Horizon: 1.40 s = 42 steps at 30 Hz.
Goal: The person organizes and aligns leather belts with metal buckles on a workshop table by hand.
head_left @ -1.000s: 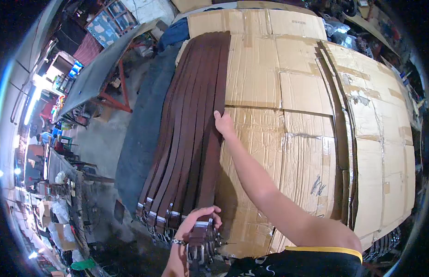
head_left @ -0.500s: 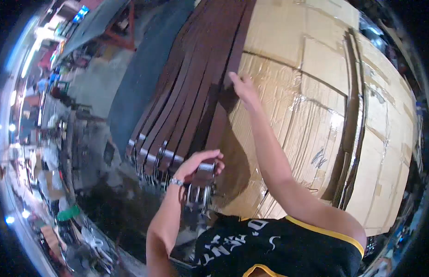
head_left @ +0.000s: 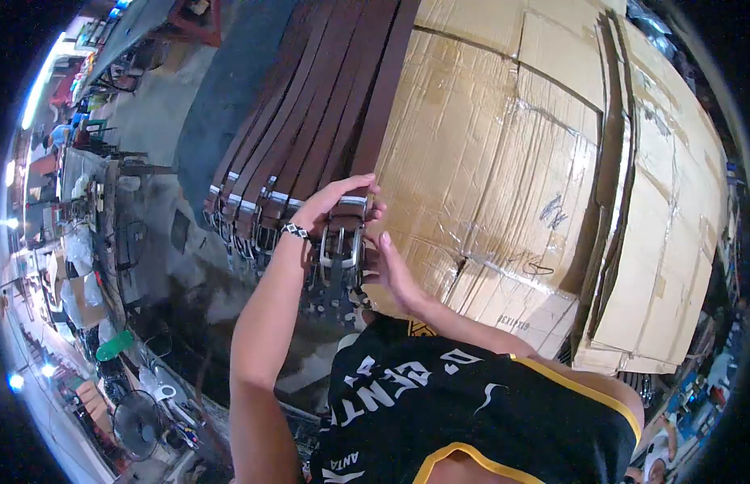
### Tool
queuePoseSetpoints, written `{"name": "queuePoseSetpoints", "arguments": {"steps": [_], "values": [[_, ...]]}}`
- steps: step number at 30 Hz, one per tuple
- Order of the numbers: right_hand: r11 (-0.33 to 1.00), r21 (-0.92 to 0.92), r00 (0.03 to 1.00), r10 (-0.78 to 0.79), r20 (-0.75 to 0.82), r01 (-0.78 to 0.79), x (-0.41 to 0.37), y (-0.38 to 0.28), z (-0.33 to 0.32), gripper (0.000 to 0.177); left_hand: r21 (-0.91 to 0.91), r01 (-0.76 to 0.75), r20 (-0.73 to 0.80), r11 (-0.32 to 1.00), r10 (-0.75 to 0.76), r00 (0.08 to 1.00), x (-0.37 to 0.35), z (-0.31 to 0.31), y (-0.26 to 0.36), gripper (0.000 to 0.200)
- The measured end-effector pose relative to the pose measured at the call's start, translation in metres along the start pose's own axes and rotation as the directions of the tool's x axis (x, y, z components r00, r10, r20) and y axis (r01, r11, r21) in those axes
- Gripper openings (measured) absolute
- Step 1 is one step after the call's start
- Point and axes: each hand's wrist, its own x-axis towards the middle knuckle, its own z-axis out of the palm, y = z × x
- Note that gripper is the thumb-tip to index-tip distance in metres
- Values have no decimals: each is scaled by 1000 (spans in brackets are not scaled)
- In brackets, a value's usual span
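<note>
Dark brown leather belts lie side by side in long stacks, with their buckle ends towards me. My left hand, with a patterned bracelet at the wrist, curls its fingers over the end of the nearest belt stack, just above a silver belt buckle. Right beside that buckle is my right hand, its thumb raised and its fingers partly hidden behind the metal. More belt buckles hang in a row to the left of my hands.
Flattened cardboard boxes with tape and creases cover the surface on the right. Dark cloth lies left of the belts. At the lower left stand a fan and a green object. A workbench runs along the far left.
My right hand has come back from far along the belts to beside the buckle. My left hand stays around the belt end, and the view has shifted.
</note>
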Motion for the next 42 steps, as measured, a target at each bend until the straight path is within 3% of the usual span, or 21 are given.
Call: {"name": "queuePoseSetpoints", "arguments": {"steps": [4,7,12,13,15,17,20,23,24,27,28,29,31,33,36,37,39,41,42], "values": [[988,94,991,130,-38,-126,-18,-32,19,99,111,-38,-54,993,44,998,13,-1,-15,42],[979,-39,976,196,-90,-200,-14,-27,12,102,189,-60,-105,980,81,991,16,-2,-19,41],[976,-39,971,206,-118,-212,-11,-23,11,95,333,-64,-199,941,136,971,27,-10,-29,37],[976,-105,975,177,-136,-192,-2,-10,5,92,362,-57,-223,930,146,964,18,-1,-24,37],[961,-230,978,116,-172,-154,13,12,0,87,281,-39,-171,959,90,981,5,5,-21,39],[968,-231,987,70,-141,-102,17,17,-1,87,258,-48,-155,965,91,984,7,4,-21,41],[971,-205,985,98,-143,-127,24,29,-10,89,428,-107,-278,897,243,929,25,-7,-33,51],[973,-165,980,138,-145,-161,17,16,-1,90,793,-174,-172,583,489,855,4,-4,-24,90],[974,-173,980,122,-159,-149,17,16,3,91,836,-254,-131,487,626,769,3,-6,-25,88],[946,-298,979,72,-190,-127,14,5,16,89,874,-327,-4,360,677,736,-58,29,-10,80],[926,-360,981,43,-190,-110,15,3,16,87,933,-294,57,209,720,692,-76,37,-13,72],[902,-422,982,14,-189,-94,16,2,17,85,949,-242,42,200,685,727,-85,43,-18,70],[827,-561,984,-61,-166,-43,29,13,0,79,988,-105,157,-117,774,614,-71,33,-54,67],[787,-615,976,-90,-196,-51,51,43,-28,80,954,84,179,-289,770,612,-65,32,-85,62],[742,-670,930,-266,-255,29,48,76,-30,91,941,130,187,-312,801,568,-61,29,-104,55],[657,-752,909,-347,-231,60,46,77,-22,89,936,145,187,-320,804,564,-64,32,-103,55],[596,-802,942,-285,-177,30,44,59,-16,84,938,168,157,-302,805,573,-63,33,-105,54],[636,-769,995,-7,-97,-70,6,-32,1,78,937,180,146,-301,802,579,-64,31,-103,55],[626,-775,995,-88,36,84,5,-37,-16,71,935,186,142,-302,799,584,-62,30,-103,55]]}}
